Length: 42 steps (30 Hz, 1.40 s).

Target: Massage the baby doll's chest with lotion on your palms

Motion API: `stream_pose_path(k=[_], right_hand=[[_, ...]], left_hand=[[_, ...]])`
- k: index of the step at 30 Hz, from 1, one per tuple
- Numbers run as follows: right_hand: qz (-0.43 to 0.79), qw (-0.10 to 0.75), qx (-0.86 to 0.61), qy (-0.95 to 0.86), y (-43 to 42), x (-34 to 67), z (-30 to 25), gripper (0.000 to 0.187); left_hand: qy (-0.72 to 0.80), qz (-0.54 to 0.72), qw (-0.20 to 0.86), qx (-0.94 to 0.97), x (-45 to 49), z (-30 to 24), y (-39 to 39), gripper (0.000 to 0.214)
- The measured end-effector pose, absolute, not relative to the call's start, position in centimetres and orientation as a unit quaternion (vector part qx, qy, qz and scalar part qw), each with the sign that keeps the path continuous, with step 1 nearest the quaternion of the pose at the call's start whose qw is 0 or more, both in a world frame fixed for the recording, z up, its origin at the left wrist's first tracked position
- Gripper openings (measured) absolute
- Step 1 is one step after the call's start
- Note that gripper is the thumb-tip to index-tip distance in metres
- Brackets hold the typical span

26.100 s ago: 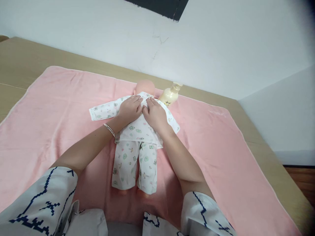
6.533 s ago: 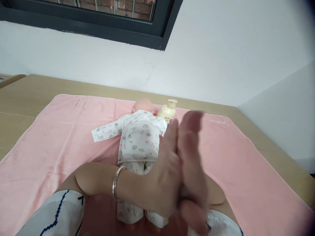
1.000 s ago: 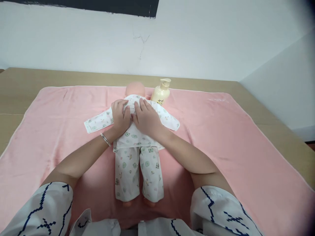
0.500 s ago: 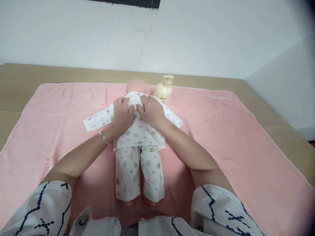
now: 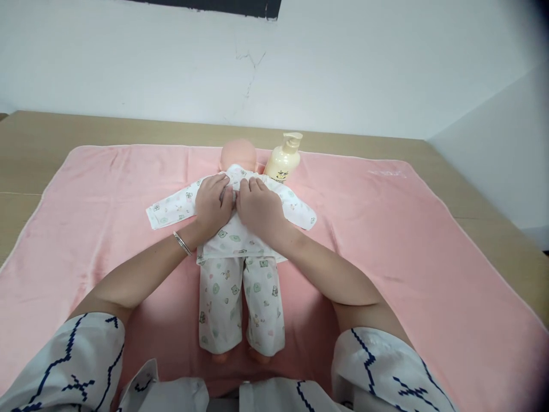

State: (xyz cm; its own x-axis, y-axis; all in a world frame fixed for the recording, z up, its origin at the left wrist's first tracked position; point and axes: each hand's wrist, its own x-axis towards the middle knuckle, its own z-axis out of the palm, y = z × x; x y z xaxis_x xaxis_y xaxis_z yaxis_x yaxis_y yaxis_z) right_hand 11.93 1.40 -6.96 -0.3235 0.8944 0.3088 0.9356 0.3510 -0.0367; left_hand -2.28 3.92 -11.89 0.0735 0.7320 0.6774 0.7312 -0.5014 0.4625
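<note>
While the pink blanket (image 5: 107, 189) lay over the wooden table (image 5: 21, 154) from the left, the left hand (image 5: 213, 201), a bangle (image 5: 182, 243) near its wrist, rested on the upper part of the printed shirt (image 5: 240, 234), unclenched, thumb apart from its fingers. The doll (image 5: 240, 252) wearing it was stretched out on the blanket, head (image 5: 239, 153) toward the wall (image 5: 171, 68), trousers (image 5: 222, 303) toward the person. It was probably light and sturdy, its thin, soft clothes apt to slide over a firmer body, its bare head perhaps slippery; the surest hold seemed to be around the trunk, just below the sleeves (image 5: 171, 209). The right hand (image 5: 261, 207) also lay on the shirt, unclenched, fingers together and slightly bent, near the left thumb. Rightmost, the pump bottle (image 5: 283, 160) stood near the head.
</note>
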Motion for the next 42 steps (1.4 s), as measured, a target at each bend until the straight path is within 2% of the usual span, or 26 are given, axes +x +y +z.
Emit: stream_pose_path(k=[5,11,18,21,26,30,34,38,42], right_hand=[[-0.027,0.137,-0.575,-0.806,3.1,12.6,-7.0,0.046],[-0.009,0.153,-0.549,-0.822,4.9,13.1,-7.9,0.058],[-0.083,0.117,-0.562,-0.814,0.3,11.7,-6.9,0.054],[-0.049,0.123,-0.560,-0.818,1.6,12.3,-6.9,0.055],[-0.010,0.144,-0.549,-0.823,4.7,13.1,-7.9,0.058],[-0.028,0.139,-0.543,-0.828,3.7,12.6,-7.7,0.056],[-0.053,0.114,-0.531,-0.838,1.9,12.1,-6.5,0.051],[-0.021,0.125,-0.535,-0.836,2.9,12.8,-6.2,0.046],[0.001,0.144,-0.521,-0.842,4.9,13.8,-7.2,0.055]], left_hand=[[0.531,0.458,0.005,0.713,-2.1,-11.8,4.0,0.035],[0.520,0.400,0.056,0.753,-2.1,-11.8,5.3,0.041],[0.516,0.427,0.012,0.742,-2.1,-11.2,4.1,0.029],[0.544,0.422,0.012,0.725,-1.9,-11.3,4.1,0.030],[0.539,0.379,0.030,0.752,-2.0,-11.6,5.1,0.042],[0.494,0.384,0.002,0.780,-2.0,-11.4,4.9,0.037],[0.523,0.389,-0.053,0.757,-1.8,-11.1,4.0,0.027],[0.546,0.395,-0.034,0.738,-1.6,-11.1,3.8,0.024],[0.549,0.379,-0.005,0.745,-1.7,-11.3,4.4,0.033]])
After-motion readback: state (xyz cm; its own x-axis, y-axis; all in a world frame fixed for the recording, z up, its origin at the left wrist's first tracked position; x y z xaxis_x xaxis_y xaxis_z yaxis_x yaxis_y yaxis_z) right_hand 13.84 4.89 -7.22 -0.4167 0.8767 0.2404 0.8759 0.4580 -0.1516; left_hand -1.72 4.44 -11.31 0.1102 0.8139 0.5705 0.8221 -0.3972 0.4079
